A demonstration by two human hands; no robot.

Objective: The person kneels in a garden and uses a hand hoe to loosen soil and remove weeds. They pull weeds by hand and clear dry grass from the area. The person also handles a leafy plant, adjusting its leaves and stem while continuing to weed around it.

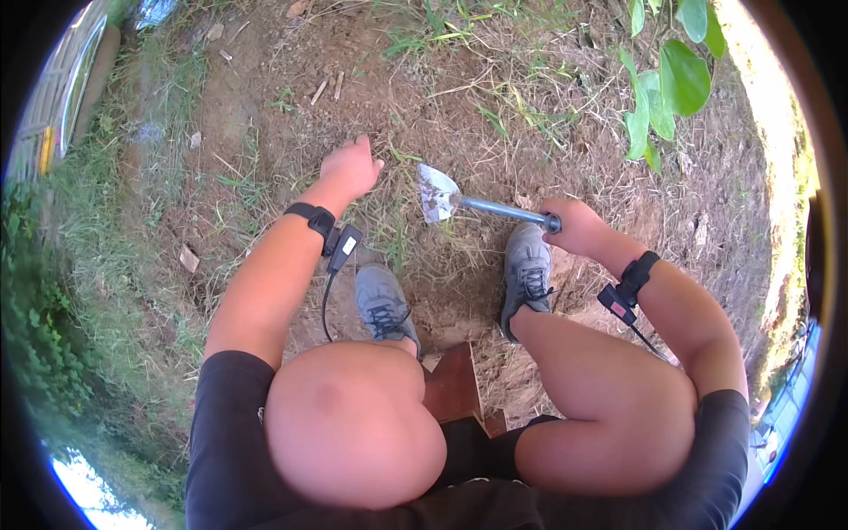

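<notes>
My right hand (571,225) is closed around the end of a metal tube handle of a small hand hoe (437,193). Its pale, soil-smeared blade points left and rests at or just above the dry grass between my hands. My left hand (351,165) is low over the ground at the left of the blade, apart from it, near some thin grass stems. Its fingers are partly curled, and their undersides are hidden, so whether they pinch anything does not show. Bare brown soil (285,126) with straw and green tufts surrounds both hands.
My grey shoes (383,301) stand on the soil below the blade. A reddish-brown wooden piece (454,384) lies between my legs. Broad green leaves (685,78) hang at the upper right. Small wood chips (189,258) lie at the left, with denser greenery (46,338) beyond.
</notes>
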